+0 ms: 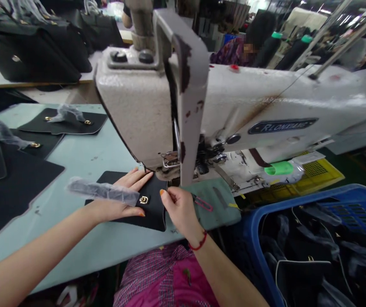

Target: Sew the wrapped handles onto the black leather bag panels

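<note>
A black bag panel [153,215] with a gold metal fitting [144,199] lies on the machine bed, its far edge by the foot of the white sewing machine [141,106]. My left hand [114,210] rests flat on it, fingers spread toward the needle area. A plastic-wrapped handle [102,190] attached to the panel passes over the back of this hand. At the panel's right edge, my right hand [183,209] is closed in a pinch, thumb and bent fingers on the edge. The machine's head hides the needle.
Pink-handled thread snips [203,204] lie right of my right hand. More black panels [64,120] with wrapped handles cover the table's left side. A blue basket [253,230] of similar pieces stands at the right. Finished-looking black bags [29,51] and another person [230,51] are behind.
</note>
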The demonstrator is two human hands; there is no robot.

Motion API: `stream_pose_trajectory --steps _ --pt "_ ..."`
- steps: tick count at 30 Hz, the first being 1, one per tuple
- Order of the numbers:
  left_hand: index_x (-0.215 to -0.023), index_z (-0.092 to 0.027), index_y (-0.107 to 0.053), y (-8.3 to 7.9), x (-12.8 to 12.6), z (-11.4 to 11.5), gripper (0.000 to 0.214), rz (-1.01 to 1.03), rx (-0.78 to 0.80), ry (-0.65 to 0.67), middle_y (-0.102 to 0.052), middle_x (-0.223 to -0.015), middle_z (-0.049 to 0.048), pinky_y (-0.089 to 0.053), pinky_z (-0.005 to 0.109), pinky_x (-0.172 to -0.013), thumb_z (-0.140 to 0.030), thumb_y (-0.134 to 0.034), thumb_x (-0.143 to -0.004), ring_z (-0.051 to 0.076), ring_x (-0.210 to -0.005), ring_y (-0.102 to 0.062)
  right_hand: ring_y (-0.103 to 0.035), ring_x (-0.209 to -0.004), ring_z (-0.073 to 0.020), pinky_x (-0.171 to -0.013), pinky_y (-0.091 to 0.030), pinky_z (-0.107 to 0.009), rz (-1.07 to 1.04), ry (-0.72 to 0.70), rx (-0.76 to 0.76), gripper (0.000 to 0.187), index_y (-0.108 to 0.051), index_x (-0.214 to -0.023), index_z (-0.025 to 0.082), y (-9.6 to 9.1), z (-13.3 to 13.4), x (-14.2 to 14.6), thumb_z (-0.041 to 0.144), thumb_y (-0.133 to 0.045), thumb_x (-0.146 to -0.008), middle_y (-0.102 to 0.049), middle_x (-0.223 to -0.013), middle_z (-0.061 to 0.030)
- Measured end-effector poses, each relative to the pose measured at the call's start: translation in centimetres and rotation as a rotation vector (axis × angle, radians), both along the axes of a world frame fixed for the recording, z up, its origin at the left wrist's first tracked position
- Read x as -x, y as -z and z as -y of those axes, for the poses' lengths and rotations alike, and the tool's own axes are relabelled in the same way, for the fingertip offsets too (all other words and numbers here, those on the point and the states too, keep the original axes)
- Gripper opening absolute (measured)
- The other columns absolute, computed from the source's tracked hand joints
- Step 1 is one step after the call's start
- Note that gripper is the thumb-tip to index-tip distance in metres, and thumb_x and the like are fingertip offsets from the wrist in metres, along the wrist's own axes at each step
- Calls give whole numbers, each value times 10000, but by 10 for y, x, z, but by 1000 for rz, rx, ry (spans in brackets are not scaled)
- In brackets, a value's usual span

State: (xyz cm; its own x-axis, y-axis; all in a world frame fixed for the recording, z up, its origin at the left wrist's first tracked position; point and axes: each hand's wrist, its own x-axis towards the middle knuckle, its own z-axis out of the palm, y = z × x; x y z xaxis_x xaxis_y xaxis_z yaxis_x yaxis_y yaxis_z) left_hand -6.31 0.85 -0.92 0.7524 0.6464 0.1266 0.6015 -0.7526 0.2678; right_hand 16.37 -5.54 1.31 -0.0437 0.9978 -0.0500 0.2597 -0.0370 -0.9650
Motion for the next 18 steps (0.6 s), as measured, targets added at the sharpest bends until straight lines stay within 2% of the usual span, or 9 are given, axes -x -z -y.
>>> stream_pose_trajectory --steps 4,8,12,18 --pt "-1478 -142 -340 -16 -14 27 970 -47 -83 -141 -520 -1349 225 -461 448 -986 -733 -557 -741 372 -1183 -552 -284 -523 -84 -490 -208 -238 -18 -32 5 415 -336 -572 191 0 -1 -11 387 -497 -901 -290 -561 46" --pt "-1423 -149 -421 -33 -28 46 904 -113 -102 -254 -552 -1287 203 -485 436 -919 -746 -526 -752 349 -1090 -585 -266 -525 -82 -488 -195 -242 -32 -57 22 427 -315 -563 192 -3 -2 -19 385 -498 -897 -271 -565 46" --pt "-1409 -187 -434 -41 -35 50 820 -162 -106 -314 -547 -1293 179 -478 438 -913 -726 -488 -794 339 -1099 -573 -258 -526 -83 -488 -194 -241 -40 -78 41 420 -326 -562 191 -5 -8 -22 394 -486 -893 -267 -565 42" --pt "-1373 -205 -476 -46 -38 43 709 -158 -97 -343 -582 -1235 166 -473 446 -905 -677 -453 -845 342 -1063 -582 -278 -542 -88 -503 -212 -242 -33 -94 3 419 -343 -598 192 -4 -9 -27 415 -477 -926 -282 -589 43"
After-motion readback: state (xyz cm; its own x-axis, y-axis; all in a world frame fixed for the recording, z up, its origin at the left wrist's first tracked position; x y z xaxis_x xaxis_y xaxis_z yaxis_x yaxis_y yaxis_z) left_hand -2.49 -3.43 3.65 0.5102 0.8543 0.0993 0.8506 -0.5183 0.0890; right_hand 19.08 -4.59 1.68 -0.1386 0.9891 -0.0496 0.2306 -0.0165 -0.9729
